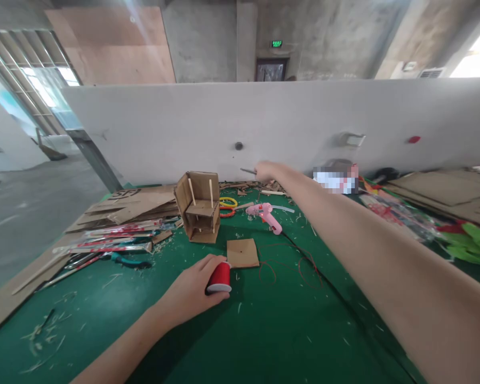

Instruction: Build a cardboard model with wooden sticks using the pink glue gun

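Observation:
My left hand [202, 282] is closed around a spool of red thread [220, 276], low over the front of the green table. Just beyond it lies a square cardboard piece [243, 253] with a small dark mark near its middle. My right hand [266, 172] reaches far forward, its fingers closed on a thin, dark, pointed tool [248, 171] whose kind I cannot make out. Below that hand a pink glue gun [265, 214] lies on its side. Loose red thread [288, 246] curls over the table. Left of the glue gun stands a small cardboard shelf box [200, 208] with wooden sticks inside.
Yellow and orange rings [228, 202] lie beside the box. Flat cardboard [132, 205], plastic-wrapped sticks [112, 234] and teal-handled pliers [128, 261] fill the left. A black cord [336, 290] crosses the right side. A white partition [176, 133] borders the back.

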`<state>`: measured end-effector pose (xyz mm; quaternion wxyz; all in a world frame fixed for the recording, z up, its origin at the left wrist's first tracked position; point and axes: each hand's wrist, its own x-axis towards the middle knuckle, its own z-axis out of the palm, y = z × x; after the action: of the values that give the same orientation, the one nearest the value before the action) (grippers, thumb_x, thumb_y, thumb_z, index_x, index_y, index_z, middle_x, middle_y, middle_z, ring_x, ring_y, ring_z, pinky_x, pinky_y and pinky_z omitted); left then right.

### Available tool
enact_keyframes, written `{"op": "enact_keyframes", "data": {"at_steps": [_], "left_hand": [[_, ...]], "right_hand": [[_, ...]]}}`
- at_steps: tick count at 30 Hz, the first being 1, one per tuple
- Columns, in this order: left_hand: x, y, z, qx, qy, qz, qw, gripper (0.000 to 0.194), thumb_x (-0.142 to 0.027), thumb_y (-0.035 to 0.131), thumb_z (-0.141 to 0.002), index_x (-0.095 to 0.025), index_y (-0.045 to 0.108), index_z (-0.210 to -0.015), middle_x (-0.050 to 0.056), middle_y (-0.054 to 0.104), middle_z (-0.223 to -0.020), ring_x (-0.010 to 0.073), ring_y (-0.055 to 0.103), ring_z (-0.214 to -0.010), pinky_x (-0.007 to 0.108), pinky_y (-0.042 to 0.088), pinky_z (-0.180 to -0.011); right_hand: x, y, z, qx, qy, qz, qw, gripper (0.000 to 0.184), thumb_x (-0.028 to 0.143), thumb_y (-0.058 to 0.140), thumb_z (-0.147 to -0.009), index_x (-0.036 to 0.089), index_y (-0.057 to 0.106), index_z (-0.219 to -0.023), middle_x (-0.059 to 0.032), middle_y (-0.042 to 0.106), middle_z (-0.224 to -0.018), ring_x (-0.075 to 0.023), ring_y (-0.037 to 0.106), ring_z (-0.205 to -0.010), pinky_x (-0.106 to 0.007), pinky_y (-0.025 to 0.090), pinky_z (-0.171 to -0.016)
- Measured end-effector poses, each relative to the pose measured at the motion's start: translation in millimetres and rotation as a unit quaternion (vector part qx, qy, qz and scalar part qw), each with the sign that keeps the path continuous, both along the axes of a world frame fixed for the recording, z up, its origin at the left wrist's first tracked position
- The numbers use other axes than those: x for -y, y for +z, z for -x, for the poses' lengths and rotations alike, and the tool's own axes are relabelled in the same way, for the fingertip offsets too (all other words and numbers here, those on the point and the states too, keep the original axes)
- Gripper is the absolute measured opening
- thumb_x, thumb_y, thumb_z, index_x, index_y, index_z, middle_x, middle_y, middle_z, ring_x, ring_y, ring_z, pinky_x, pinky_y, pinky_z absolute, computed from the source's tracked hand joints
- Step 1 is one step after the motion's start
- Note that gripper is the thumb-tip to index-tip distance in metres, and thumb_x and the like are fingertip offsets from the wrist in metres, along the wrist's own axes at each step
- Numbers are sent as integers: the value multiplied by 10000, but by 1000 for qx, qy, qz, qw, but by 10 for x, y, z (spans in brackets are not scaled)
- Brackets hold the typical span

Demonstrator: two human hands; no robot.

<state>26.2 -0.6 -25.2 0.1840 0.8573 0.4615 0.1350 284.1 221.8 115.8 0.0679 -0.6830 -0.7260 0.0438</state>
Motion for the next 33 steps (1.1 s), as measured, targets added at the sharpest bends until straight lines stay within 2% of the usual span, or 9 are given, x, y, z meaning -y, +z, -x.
{"op": "enact_keyframes", "data": {"at_steps": [4, 8, 12, 18, 21, 25, 30, 33], "left_hand": [[-1, 5, -11, -1, -3, -14, 1000, 567, -459, 612, -849, -305, 396, -1351, 54, 537, -1345, 272, 589, -1137, 405, 494, -919], [-5, 2, -13, -3, -4, -16, 1000, 571, -463, 615, -843, -301, 409, -1351, 62, 542, -1338, 279, 601, -1119, 391, 499, -896], [-4, 9, -13, -6, -6, -15, 1000, 582, -473, 619, -840, -303, 407, -1354, 56, 548, -1335, 283, 602, -1120, 390, 502, -885], [7, 47, -22, -6, -8, -12, 1000, 555, -469, 606, -854, -299, 411, -1344, 60, 554, -1320, 279, 602, -1111, 387, 496, -885], [9, 53, -17, -6, -11, -12, 1000, 553, -471, 607, -856, -301, 404, -1342, 52, 553, -1319, 274, 597, -1117, 389, 494, -893], [6, 41, -11, -13, -11, -12, 1000, 559, -474, 609, -853, -302, 400, -1342, 52, 552, -1321, 282, 591, -1126, 389, 497, -882], [4, 43, -22, -15, -11, -12, 1000, 556, -469, 609, -852, -307, 393, -1338, 41, 562, -1300, 270, 602, -1100, 390, 501, -879], [8, 60, -26, -16, -7, -10, 1000, 544, -466, 606, -854, -318, 397, -1334, 27, 560, -1304, 264, 599, -1111, 387, 503, -884]], "right_hand": [[269, -47, 15, 55, 40, 160, 985, 331, 397, 805, -723, 119, 734, -888, -103, 704, -859, -258, 680, -823, -381, 538, -751], [405, -147, 33, 88, 60, 197, 975, 437, 487, 875, -563, 165, 748, -830, -92, 714, -840, -295, 674, -843, -413, 528, -764], [401, -251, 15, 122, 70, 194, 971, 399, 451, 889, -531, 168, 743, -772, -84, 719, -900, -304, 673, -882, -451, 520, -822], [350, -362, 1, 142, 67, 155, 975, 329, 341, 873, -584, 152, 742, -820, -104, 723, -973, -310, 666, -969, -428, 506, -887], [332, -362, -20, 164, 60, 143, 974, 374, 288, 871, -589, 133, 738, -902, -128, 717, -1037, -325, 661, -996, -439, 504, -895], [290, -375, -118, 193, 57, 125, 972, 489, 312, 855, -626, 123, 711, -1054, -164, 689, -1141, -349, 641, -1045, -470, 497, -890], [211, -433, -328, 209, 37, 100, 972, 521, 264, 815, -683, 145, 668, -1168, -180, 665, -1195, -335, 630, -1081, -428, 501, -862], [170, -437, -447, 217, 26, 98, 971, 513, 308, 797, -704, 149, 668, -1175, -172, 668, -1184, -332, 633, -1075, -413, 503, -840]]}}
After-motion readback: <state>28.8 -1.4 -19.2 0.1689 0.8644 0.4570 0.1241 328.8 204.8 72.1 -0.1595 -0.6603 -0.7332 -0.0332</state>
